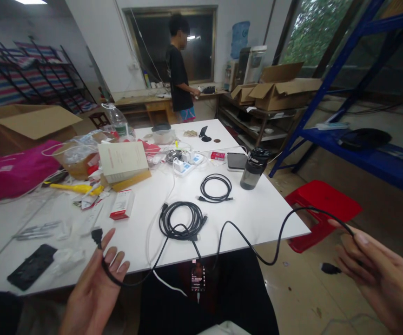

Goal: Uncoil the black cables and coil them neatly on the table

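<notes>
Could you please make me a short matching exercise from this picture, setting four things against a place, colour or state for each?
Things:
1. Left hand
2. Bottle
3. Smaller coil
4. Stool

Descriptions:
A. Red, beside the table
B. Lying farther from the person than the larger coil
C. Holding a black cable, plug pointing up
D. Standing on the table, black-lidded

Pairs: 1-C, 2-D, 3-B, 4-A

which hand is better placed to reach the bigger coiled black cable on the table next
Probably the left hand: it is nearer the larger black cable coil. The right hand is farther, beyond the right corner of the white table. Both hold black cable, so either may need to let go.
</notes>
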The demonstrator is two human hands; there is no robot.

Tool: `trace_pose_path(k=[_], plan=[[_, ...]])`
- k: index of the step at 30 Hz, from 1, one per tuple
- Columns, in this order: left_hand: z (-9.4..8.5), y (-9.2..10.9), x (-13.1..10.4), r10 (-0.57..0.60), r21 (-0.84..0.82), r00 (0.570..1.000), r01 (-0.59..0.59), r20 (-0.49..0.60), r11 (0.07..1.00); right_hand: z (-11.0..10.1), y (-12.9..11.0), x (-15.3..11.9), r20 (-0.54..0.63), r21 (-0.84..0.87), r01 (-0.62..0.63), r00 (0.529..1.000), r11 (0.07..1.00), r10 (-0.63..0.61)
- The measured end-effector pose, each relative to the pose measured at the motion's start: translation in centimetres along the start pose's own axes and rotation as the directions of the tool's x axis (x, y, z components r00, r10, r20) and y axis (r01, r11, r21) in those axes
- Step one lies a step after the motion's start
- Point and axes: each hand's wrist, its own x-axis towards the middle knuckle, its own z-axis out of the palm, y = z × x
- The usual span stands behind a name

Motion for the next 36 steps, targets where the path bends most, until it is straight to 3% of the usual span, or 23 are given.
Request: trace_pose_path(k=[6,10,13,16,21,24,30,36], plan=[[0.3,-1.3,0.5,-0.021,0.053,0.999,0.019,0.030,0.998,1.8,1.9,0.0,0.106,0.051,-0.068,0.992,0.996,0.062],[0.5,-2.9,0.5,-0.022,0.239,0.998,0.007,0.063,0.971,4.2,3.6,-1.1,0.202,0.055,-0.087,0.977,0.995,0.074],[1.2,-4.7,0.2,-0.096,0.382,0.989,0.047,0.109,0.923,6.4,4.5,-2.7,0.322,0.039,-0.113,0.942,0.993,0.095],[2.5,-6.7,-0.4,-0.224,0.412,0.956,0.129,0.190,0.902,8.2,5.3,-4.4,0.455,0.005,-0.072,0.888,0.997,0.062],[5.4,-8.4,-1.6,-0.381,0.301,0.883,0.298,0.275,0.906,9.8,5.9,-6.4,0.665,-0.099,0.136,0.746,0.986,-0.036],[7.4,-8.1,-2.5,-0.375,0.196,0.880,0.329,0.292,0.924,10.6,5.7,-7.0,0.757,-0.124,0.334,0.641,0.934,-0.129],[11.3,-7.3,-4.3,-0.288,-0.025,0.876,0.322,0.386,0.946,11.7,5.7,-7.7,0.882,-0.131,0.677,0.413,0.724,-0.227],[13.0,-7.5,-4.3,-0.255,-0.117,0.903,0.311,0.345,0.943,13.1,6.5,-8.2,0.885,-0.065,0.876,0.273,0.479,-0.378]])
